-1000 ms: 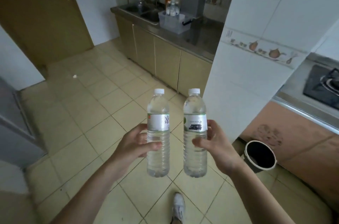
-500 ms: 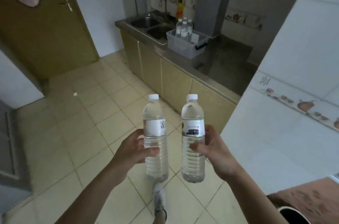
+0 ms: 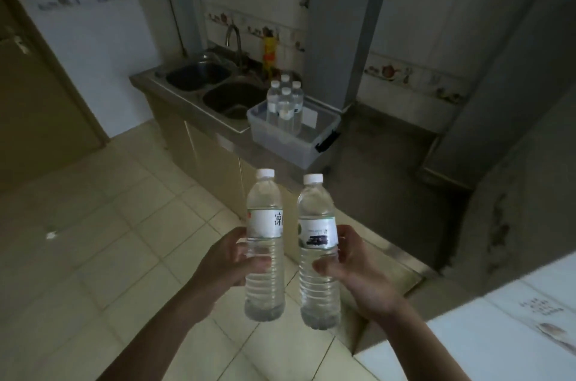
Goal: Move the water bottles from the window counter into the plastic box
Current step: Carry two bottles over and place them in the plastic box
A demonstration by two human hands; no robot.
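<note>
Clear water bottles (image 3: 265, 243), white caps, labels

Four bottles (image 3: 284, 101) stand in the plastic box (image 3: 290, 139) on the counter (image 3: 367, 143), right of the sink (image 3: 218, 90)

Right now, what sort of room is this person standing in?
Most likely a home kitchen. A steel double-bowl sink with a curved tap is set in a counter over beige cabinet doors, and the walls carry a tiled border of teapot pictures.
</note>
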